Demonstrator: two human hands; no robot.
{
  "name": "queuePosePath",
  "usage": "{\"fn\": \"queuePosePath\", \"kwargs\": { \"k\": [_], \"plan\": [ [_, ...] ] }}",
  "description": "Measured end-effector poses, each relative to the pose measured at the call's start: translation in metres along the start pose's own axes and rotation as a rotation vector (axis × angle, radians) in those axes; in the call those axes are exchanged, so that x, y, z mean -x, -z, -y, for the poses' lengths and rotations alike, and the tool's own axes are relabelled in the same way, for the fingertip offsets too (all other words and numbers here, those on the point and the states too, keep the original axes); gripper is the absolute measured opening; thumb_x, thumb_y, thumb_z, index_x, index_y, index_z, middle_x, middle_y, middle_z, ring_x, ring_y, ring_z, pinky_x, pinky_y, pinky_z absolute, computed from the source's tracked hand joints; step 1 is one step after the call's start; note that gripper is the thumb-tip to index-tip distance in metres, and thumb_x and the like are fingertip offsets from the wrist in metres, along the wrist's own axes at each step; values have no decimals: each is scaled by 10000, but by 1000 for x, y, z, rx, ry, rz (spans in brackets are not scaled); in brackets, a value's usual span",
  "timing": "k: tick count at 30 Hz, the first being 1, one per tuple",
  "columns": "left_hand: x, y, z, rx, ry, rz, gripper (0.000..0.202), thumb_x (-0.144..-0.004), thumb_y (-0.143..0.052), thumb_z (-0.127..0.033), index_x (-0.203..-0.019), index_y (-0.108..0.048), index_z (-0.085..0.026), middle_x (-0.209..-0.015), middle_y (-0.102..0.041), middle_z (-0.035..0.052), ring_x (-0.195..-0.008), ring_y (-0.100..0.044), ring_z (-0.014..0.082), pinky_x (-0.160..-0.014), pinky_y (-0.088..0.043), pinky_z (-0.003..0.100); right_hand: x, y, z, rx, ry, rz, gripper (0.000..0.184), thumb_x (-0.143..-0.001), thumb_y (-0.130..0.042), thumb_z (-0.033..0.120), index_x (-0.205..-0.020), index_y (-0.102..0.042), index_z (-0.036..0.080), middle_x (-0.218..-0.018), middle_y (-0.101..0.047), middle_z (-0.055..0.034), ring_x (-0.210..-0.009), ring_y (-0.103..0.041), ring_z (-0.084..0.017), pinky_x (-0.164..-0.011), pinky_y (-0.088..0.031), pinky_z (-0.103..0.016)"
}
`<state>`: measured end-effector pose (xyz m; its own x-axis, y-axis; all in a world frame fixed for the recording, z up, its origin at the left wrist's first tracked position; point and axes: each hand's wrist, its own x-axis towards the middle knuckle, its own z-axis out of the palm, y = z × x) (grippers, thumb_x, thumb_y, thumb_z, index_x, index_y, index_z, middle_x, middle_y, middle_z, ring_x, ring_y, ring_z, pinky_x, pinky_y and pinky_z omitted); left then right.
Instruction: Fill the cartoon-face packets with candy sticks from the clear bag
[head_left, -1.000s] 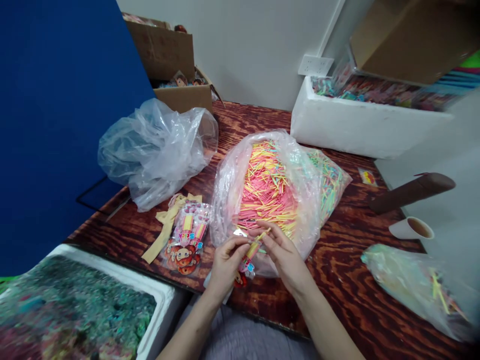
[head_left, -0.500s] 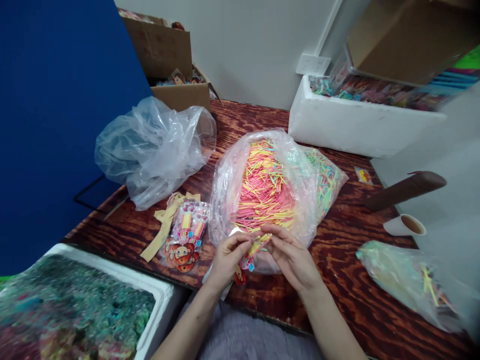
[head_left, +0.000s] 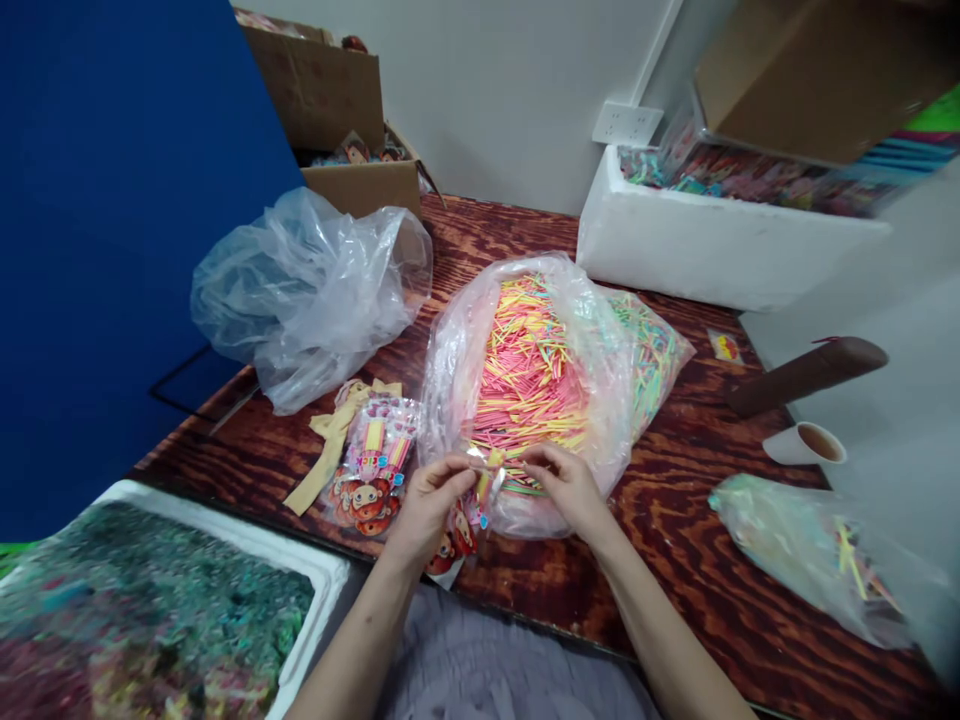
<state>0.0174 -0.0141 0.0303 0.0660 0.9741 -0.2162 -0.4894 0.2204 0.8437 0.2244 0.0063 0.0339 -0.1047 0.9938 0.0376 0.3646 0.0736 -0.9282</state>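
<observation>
My left hand (head_left: 429, 508) pinches the top of a small clear packet (head_left: 482, 497) that has yellow and pink sticks inside. Printed cartoon heads (head_left: 457, 538) show at its lower end. Close by on the right, my right hand (head_left: 574, 490) has thumb and fingertips drawn together over the sticks; what lies between them is too small to make out. Both hands are at the front of a large open plastic bag (head_left: 604, 390) full of loose pink and yellow sticks (head_left: 525, 385). Left of my left hand lies a pile of filled cartoon packets (head_left: 371, 470).
Beige cloth (head_left: 319, 470) and a crumpled clear bag (head_left: 315, 300) lie left. A second bag of sticks (head_left: 656, 350) sits behind right. A paper cup (head_left: 787, 446), brown cylinder (head_left: 810, 375) and tied bag (head_left: 795, 545) stand right. White foam boxes (head_left: 720, 240) flank the table.
My left hand has moved left and down with the packet. My right hand has shifted slightly left, and the yellow sticks between the hands now sit lower, in the packet.
</observation>
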Motion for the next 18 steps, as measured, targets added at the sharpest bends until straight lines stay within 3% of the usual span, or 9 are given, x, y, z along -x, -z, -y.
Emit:
{"fn": "queuePosePath", "kwargs": {
  "k": [5, 12, 15, 18],
  "plan": [
    [-1, 5, -7, 139, 69, -44, 261, -602, -854, -298, -795, -718, -185, -714, -698, -25, -645, -619, 101, -690, -470, 215, -4, -18, -11, 261, 74, -22, 122, -846, -526, 138, -841, -633, 198, -856, -648, -41, -830, -599, -193, -752, -458, -309],
    [0, 7, -3, -18, -42, -25, 195, -664, -816, -296, -808, -737, -191, -810, -708, -11, -739, -626, 109, -750, -477, 216, -12, -41, -14, 968, 175, 72, 149, -865, -523, 82, -797, -611, 181, -896, -617, -94, -853, -543, -219, -731, -411, -302],
    [2, 8, -3, -130, -115, -13, 151, -698, -788, -295, -793, -741, -188, -873, -711, 7, -819, -632, 134, -798, -475, 232, -13, -35, -12, 930, 222, 78, 157, -867, -520, 85, -775, -602, 182, -870, -623, -89, -837, -540, -218, -722, -413, -307],
    [3, 8, -3, -224, -140, -14, 126, -725, -757, -290, -793, -742, -185, -896, -707, 21, -844, -630, 149, -806, -475, 244, -14, -16, 2, 559, 206, -43, 128, -885, -527, 138, -788, -598, 185, -808, -622, -48, -797, -557, -195, -728, -436, -309]
  ]
}}
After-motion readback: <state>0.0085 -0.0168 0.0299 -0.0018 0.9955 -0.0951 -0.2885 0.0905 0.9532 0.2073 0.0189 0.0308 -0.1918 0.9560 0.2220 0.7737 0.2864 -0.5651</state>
